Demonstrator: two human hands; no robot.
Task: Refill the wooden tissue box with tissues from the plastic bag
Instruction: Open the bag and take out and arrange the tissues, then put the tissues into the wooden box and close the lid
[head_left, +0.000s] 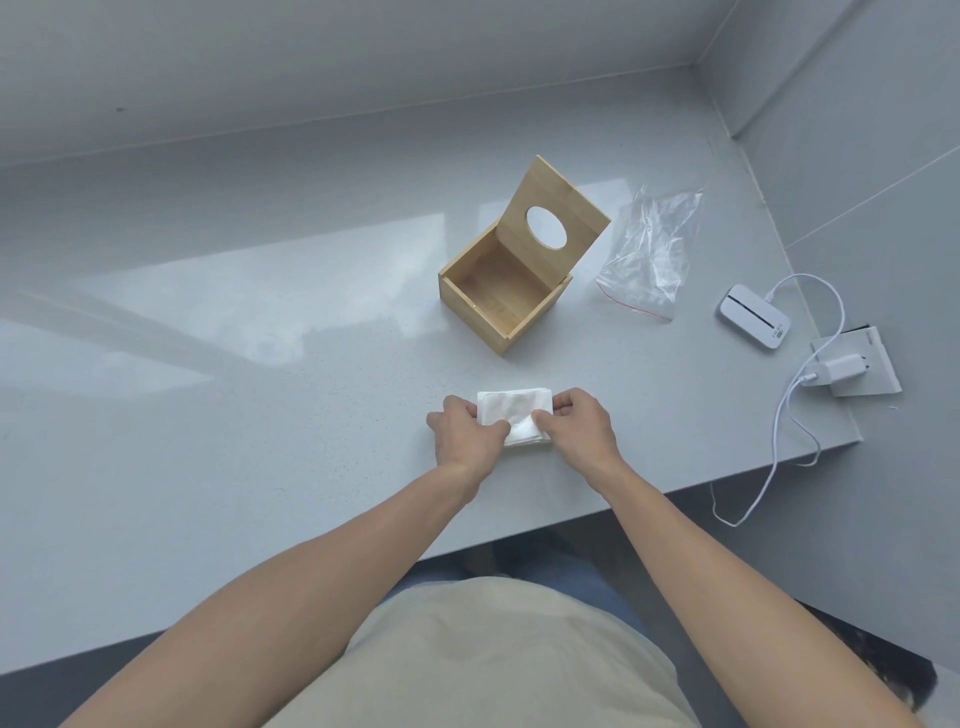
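Two hands, left (467, 428) and right (574, 423), pinch a tissue stack (511, 415) on the tabletop (260, 389) (squaring it, likely) before the open box (501, 291).

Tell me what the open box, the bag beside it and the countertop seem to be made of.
Box: pale wood, perhaps bamboo, matte, faint grain. Bag: thin clear plastic, crinkled and shiny, red strip at its mouth. Countertop: glossy grey, finely speckled, probably stone or composite.

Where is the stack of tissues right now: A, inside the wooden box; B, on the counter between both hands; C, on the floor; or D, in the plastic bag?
B: the tissue stack lies on the counter, gripped by the left hand and right hand; the wooden box is empty.
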